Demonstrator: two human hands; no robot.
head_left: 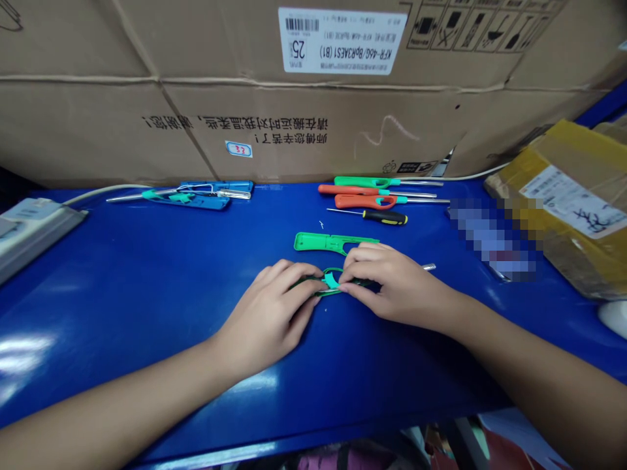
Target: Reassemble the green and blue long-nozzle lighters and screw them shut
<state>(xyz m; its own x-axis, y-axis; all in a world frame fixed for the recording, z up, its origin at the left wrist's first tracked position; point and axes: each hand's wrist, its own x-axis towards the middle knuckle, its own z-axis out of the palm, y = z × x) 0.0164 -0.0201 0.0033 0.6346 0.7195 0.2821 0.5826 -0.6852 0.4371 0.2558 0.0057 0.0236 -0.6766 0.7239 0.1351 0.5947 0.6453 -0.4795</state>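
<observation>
An opened green long-neck lighter (334, 292) lies low over the table between my two hands, its teal trigger (330, 281) showing. My left hand (281, 297) is closed on its handle end, fingertips beside the trigger. Thumb and fingers of my right hand (386, 277) pinch it on the other side of the trigger. Beyond the right hand pokes the tip of a metal tube (430, 266). Just behind the hands rests a separate green half shell (318, 242), hollow side showing, partly covered by my right hand. Most of the held lighter is hidden by fingers.
Behind are a green lighter (355, 181), two orange lighters (360, 201) and a black-yellow screwdriver (386, 217). An opened blue lighter (196, 199) lies back left. A power strip (39, 228) sits left, a taped carton (563, 202) right. A large cardboard box (196, 98) walls the back.
</observation>
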